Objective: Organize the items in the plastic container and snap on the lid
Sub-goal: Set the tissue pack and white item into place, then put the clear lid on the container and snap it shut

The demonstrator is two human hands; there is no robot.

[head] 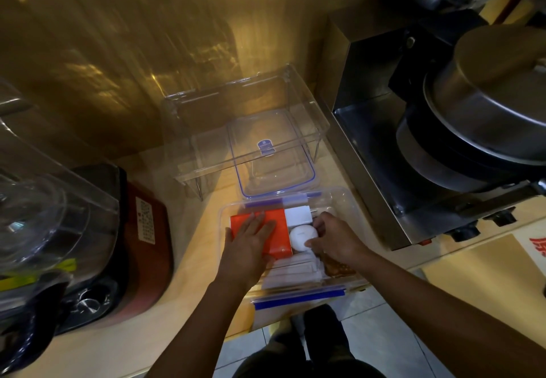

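A clear plastic container (345, 200) with blue clasps sits at the counter's front edge, without its lid. Inside lie an orange box (279, 230), a white box (297, 215), a round white object (300, 237), white paper packets (292, 271) and a brown item (336, 268). My left hand (251, 239) rests flat on the orange box, fingers spread. My right hand (334, 237) curls its fingers around the round white object. The clear lid (274, 150) with a blue rim lies just behind the container.
A clear acrylic stand (245, 120) straddles the lid at the back. A steel appliance (372, 129) carrying stacked pots (484, 94) is on the right. On the left are a red-brown appliance (147, 244) and clear plastic ware (44, 200). Tiled floor (381, 336) shows below.
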